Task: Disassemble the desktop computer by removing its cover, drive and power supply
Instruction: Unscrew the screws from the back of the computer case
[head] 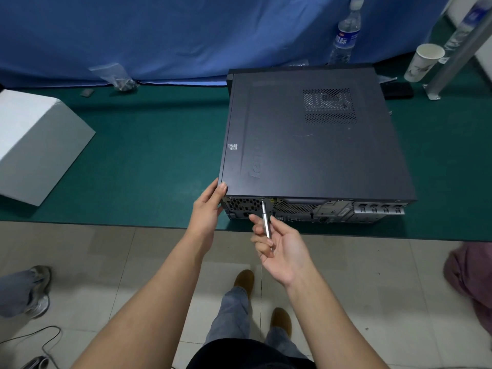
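Note:
A black desktop computer [306,145] lies on its side on the green table [149,161], its dark cover facing up and its rear panel [314,209] towards me at the table's front edge. My left hand [209,206] rests against the near left corner of the case, thumb on the cover's edge. My right hand [277,246] pinches a slim silver screwdriver [265,219], palm turned up. The screwdriver's tip sits on a screw at the top of the rear panel, beside the fan grille.
A white box [34,142] stands at the table's left. A small plastic bag [117,77] lies by the blue curtain. A water bottle [346,33], a paper cup [423,62] and a metal post [463,49] stand at the back right. Another person's shoe [37,291] is on the floor.

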A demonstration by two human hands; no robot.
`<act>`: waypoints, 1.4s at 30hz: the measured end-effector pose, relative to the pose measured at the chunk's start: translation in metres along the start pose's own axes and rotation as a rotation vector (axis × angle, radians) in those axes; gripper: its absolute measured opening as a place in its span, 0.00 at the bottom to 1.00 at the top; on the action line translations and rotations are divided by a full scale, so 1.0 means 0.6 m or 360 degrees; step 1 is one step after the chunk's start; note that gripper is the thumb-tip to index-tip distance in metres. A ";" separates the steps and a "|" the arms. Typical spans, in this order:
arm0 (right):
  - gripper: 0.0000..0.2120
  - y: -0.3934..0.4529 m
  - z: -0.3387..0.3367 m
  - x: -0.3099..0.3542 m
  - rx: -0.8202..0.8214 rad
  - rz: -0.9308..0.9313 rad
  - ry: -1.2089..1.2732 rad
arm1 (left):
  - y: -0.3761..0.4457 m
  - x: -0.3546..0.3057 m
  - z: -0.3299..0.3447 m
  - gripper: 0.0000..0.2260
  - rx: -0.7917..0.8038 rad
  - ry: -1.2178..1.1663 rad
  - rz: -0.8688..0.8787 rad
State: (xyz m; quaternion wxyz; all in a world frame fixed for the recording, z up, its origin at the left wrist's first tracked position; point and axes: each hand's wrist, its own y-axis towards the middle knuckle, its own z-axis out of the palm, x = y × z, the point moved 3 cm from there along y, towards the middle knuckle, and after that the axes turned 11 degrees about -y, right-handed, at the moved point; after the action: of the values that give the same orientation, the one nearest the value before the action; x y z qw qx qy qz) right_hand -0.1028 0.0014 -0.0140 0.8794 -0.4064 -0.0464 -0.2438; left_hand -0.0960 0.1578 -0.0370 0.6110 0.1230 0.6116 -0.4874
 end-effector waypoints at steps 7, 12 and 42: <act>0.11 0.005 -0.004 -0.009 -0.0032 -0.0105 0.0175 | 0.000 -0.001 0.000 0.22 0.0008 0.0002 0.0002; 0.11 0.004 0.002 -0.013 -0.0654 -0.0563 -0.0717 | -0.001 -0.001 0.001 0.22 0.0000 -0.0015 0.0008; 0.12 -0.001 0.002 0.006 -0.0189 -0.0122 -0.0181 | -0.005 -0.005 0.002 0.21 0.0004 0.0029 -0.0007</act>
State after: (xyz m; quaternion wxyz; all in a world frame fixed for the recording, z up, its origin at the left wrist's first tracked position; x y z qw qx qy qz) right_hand -0.0999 0.0003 -0.0120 0.8398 -0.4688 -0.0972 -0.2560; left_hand -0.0970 0.1566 -0.0327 0.6042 0.1269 0.6168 -0.4882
